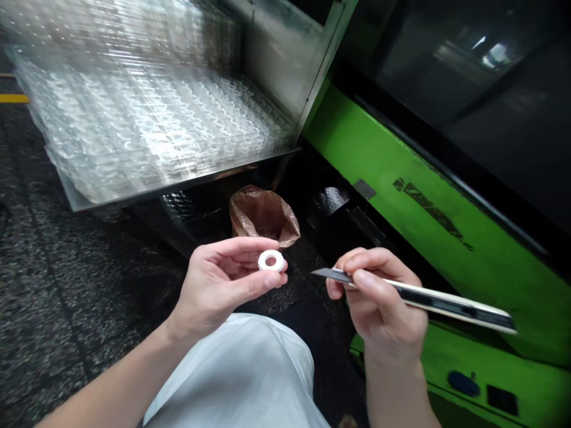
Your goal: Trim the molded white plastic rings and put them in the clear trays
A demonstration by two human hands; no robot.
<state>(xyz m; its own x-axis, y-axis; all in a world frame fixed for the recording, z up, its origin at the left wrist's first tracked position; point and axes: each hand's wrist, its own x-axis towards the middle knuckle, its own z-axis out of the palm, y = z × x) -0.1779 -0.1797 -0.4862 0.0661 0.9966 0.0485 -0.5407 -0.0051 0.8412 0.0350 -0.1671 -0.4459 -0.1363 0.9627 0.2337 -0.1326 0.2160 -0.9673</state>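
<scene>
Between thumb and fingers, my left hand (223, 276) pinches a small white ring (279, 265) with a round hole through its middle. My right hand (386, 297) grips a utility knife (455, 307) near its front end. The knife's pointed blade (331, 274) is out and faces left toward the ring, with a gap between them. Its long pale and black handle sticks out to the right past my hand. Both hands are held in the air in front of my body.
Clear plastic trays (147, 131) lie stacked on a metal shelf (187, 185) at the upper left. Under the shelf edge stands an open brown bag (243, 217). A green machine (446, 184) with a dark window fills the right side. The floor (40, 285) is dark and speckled.
</scene>
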